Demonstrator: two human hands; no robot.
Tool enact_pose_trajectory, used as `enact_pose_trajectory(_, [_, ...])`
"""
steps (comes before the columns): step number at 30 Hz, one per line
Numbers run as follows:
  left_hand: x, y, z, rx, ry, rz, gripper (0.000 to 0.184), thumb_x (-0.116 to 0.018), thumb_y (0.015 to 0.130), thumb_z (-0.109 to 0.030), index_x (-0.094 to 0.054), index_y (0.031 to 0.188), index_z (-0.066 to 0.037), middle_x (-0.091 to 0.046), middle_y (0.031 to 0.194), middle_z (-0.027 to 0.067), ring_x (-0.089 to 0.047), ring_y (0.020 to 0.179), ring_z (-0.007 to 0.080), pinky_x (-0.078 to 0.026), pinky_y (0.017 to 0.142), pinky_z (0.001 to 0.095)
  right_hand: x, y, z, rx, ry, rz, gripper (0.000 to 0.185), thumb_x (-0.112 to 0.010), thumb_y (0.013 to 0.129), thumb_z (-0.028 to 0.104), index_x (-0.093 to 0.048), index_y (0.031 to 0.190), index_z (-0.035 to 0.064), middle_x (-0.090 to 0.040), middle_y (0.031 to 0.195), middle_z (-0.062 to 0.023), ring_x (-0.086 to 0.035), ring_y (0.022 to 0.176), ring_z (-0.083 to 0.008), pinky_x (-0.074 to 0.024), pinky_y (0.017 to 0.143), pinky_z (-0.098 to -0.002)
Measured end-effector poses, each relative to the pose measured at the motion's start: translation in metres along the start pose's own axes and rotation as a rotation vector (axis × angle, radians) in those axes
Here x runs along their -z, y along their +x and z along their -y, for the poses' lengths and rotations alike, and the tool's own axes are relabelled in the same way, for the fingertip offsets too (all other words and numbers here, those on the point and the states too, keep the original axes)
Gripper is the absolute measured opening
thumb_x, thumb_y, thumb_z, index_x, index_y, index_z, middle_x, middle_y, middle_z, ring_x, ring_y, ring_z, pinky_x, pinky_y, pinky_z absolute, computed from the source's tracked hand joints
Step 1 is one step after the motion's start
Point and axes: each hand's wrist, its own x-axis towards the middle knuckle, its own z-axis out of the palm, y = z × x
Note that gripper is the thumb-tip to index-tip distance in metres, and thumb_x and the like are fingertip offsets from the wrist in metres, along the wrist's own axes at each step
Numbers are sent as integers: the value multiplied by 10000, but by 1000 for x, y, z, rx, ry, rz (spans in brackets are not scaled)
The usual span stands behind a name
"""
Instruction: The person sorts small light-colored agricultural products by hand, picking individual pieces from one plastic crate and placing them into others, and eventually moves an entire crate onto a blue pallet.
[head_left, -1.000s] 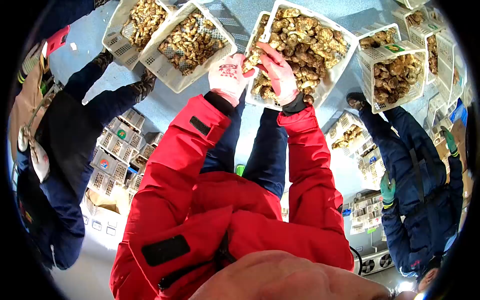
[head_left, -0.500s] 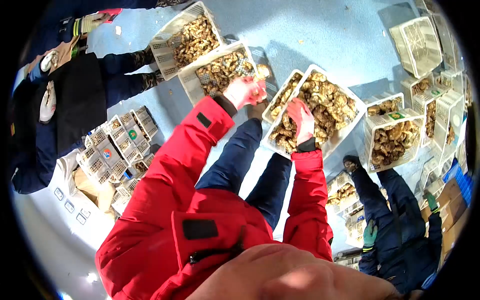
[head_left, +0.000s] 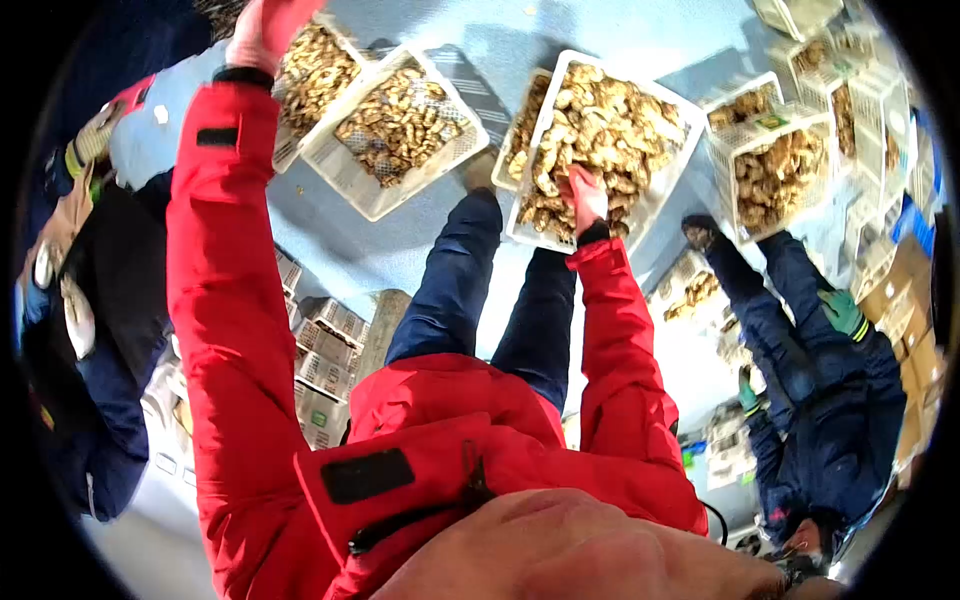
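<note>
My left hand (head_left: 268, 32), in a pink and white glove, is stretched far out at the upper left, over the edge of the farther left crate (head_left: 284, 150). Its fingers are blurred and partly cut off by the frame's top. My right hand (head_left: 588, 200), gloved alike, reaches into the large white crate (head_left: 672, 92) of brown, knobbly mushroom-like pieces (head_left: 605, 120). Its fingertips are down among the pieces, so what they hold, if anything, is hidden. Between the hands stands the nearer left crate (head_left: 345, 185), with smaller pieces (head_left: 400, 130) inside.
Filled crates (head_left: 780, 180) and stacked crates (head_left: 880, 120) stand at the right, beside a person in dark blue clothes (head_left: 830, 390) with green gloves. Another person in dark clothes (head_left: 115, 330) is at the left. More crates (head_left: 325, 350) stand beyond my left leg.
My left hand has swung from the nearer left crate to the farther one, at the upper left. My right hand remains at the large crate. The whole view has shifted.
</note>
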Motion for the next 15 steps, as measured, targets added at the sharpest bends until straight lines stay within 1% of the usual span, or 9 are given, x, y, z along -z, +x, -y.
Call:
enact_pose_trajectory(1, [11,0,21,119,7,-12,422,-369,889,-222,-298,1270,-54,-332,1304,140,-321,1201,249,-250,1006,341,6,11,-6,45,-64,-71,237,-565,797,186,-588,990,50,-585,781,-5,-513,616,-88,-415,562,-210])
enact_pose_trajectory(2, [60,16,62,265,-306,248,414,-347,892,-219,-308,1259,-31,-337,1300,142,-321,1200,248,-253,1005,342,17,39,-32,187,-164,-136,272,-601,761,211,-597,990,64,-608,793,-27,-540,655,-108,-419,585,-225])
enact_pose_trajectory(4, [80,12,119,379,-237,281,405,-317,897,-223,-331,1240,-8,-375,1271,145,-371,1160,246,-284,986,348,7,42,-12,211,-719,-275,367,-590,737,260,-547,1077,130,-615,851,-78,-572,742,-204,-442,641,-307])
enact_pose_trajectory(5, [46,-23,146,338,149,65,402,-308,900,-229,-346,1233,-7,-408,1245,146,-420,1122,246,-312,969,352,-8,31,16,241,-1056,-301,403,-580,735,268,-519,1116,151,-609,864,-93,-573,768,-235,-446,659,-338])
enact_pose_trajectory(7, [25,-61,201,419,275,55,405,-325,899,-249,-374,1216,-1,-465,1185,154,-481,1053,256,-369,919,364,-19,41,21,402,-1366,-292,467,-563,737,297,-457,1177,181,-591,875,-118,-564,795,-278,-448,668,-362])
enact_pose_trajectory(8, [42,-73,242,391,276,173,404,-356,894,-255,-389,1205,0,-487,1157,148,-500,1027,247,-391,892,356,-26,47,32,367,-1505,-225,432,-541,757,271,-456,1172,183,-589,860,-108,-569,794,-259,-447,665,-363])
enact_pose_trajectory(9, [56,-83,275,361,278,290,403,-388,888,-261,-404,1195,0,-509,1130,143,-518,1000,239,-413,865,348,-25,62,24,480,-1372,-181,337,-455,817,222,-467,1151,178,-596,845,-99,-582,782,-247,-457,633,-363])
enact_pose_trajectory(11, [0,-113,288,591,379,23,397,-436,875,-267,-439,1161,9,-550,1070,127,-535,973,220,-428,840,329,-28,94,21,450,-1794,-147,312,-365,858,166,-454,1157,161,-604,825,-87,-600,752,-233,-468,588,-359])
enact_pose_trajectory(15, [-11,-142,337,647,226,61,325,-514,845,-266,-508,1100,-65,-596,964,73,-575,835,161,-451,718,275,-36,111,22,408,-1832,-139,291,-384,845,220,-476,1099,113,-612,773,-79,-610,705,-249,-474,579,-352])
